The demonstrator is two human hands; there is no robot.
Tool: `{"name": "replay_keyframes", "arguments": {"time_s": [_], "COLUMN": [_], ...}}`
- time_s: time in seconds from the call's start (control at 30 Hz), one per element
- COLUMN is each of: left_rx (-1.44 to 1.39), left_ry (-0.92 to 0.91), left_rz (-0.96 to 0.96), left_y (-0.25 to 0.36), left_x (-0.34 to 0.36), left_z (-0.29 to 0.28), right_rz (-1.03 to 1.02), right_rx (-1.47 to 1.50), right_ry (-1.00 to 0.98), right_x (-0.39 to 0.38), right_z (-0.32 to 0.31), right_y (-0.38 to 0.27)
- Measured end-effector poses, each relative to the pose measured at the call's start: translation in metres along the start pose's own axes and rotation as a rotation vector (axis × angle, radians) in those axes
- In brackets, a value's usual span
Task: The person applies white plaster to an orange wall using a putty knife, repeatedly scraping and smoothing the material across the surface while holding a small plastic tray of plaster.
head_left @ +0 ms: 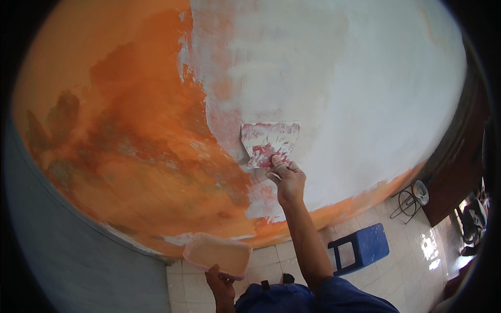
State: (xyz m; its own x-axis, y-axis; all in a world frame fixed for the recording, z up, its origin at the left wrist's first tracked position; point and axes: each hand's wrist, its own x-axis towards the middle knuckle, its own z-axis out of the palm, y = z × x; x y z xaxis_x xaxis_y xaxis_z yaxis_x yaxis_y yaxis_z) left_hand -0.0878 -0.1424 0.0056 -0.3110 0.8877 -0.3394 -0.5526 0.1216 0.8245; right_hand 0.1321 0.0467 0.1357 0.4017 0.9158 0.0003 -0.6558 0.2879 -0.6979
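Observation:
My right hand (287, 176) is closed on a red putty knife (269, 143) smeared with white filler. Its wide blade lies against the wall, where the white coat (360, 99) meets a thin patch with orange showing through. Bare orange paint (156, 130), with dark stains, covers the wall to the left. Low at the left, my left hand (220, 286) grips the near edge of a shallow pinkish tray (218, 254). A pale layer coats the tray's inside; whether it is thick filler I cannot tell.
On the tiled floor (407, 250) stands a blue plastic stool (368, 250), right of my right forearm. Farther right is a wire-legged stand (407, 204) with a round pale top (420, 192). A grey wall (94, 250) meets the orange one at the left.

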Motion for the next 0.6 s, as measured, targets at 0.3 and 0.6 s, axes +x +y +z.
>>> {"name": "replay_keyframes", "arguments": {"time_s": [0.3, 0.6], "left_rx": [-0.031, -0.085], "left_ry": [0.05, 0.025], "left_rz": [-0.031, -0.008], "left_y": [0.001, 0.006], "left_x": [-0.002, 0.001], "left_z": [-0.004, -0.01], "right_rz": [0.38, 0.032], "right_rx": [-0.026, 0.096], "right_ry": [-0.02, -0.161], "right_x": [-0.063, -0.026], "right_z": [-0.181, -0.006], "right_y": [0.158, -0.005]}}
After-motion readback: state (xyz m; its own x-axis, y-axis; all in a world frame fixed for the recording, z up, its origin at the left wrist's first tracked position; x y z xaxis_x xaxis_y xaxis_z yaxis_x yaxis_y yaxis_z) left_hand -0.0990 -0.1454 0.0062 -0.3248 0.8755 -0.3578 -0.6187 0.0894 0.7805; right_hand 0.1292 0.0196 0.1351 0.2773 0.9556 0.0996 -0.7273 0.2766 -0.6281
